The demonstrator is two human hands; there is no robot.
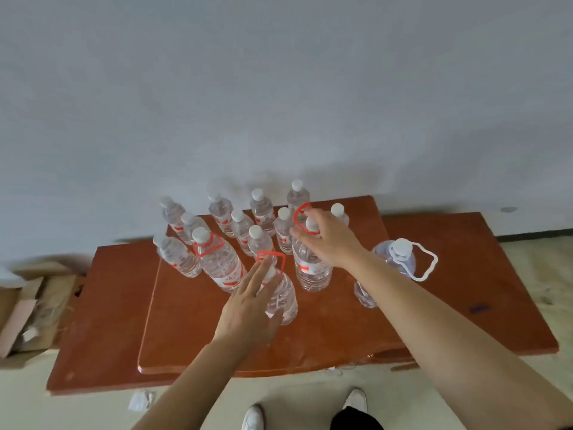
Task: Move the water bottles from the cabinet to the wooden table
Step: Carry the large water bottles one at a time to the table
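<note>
Left of the tabletop (124, 321) sits an open cardboard box (28, 305), contents unclear. Your left hand (248, 308), grip spread apart, brushes a red-handled water bottle (280, 294); your right hand (328, 240) curls loosely over another bottle's neck (311, 268); whether it's clamped, unclear.

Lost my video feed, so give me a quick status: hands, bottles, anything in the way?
Left hand open beside a red-handled bottle. Right hand on another bottle's top, grip unclear. Bottles upright on the wooden table. White-handled jug just right.
</note>
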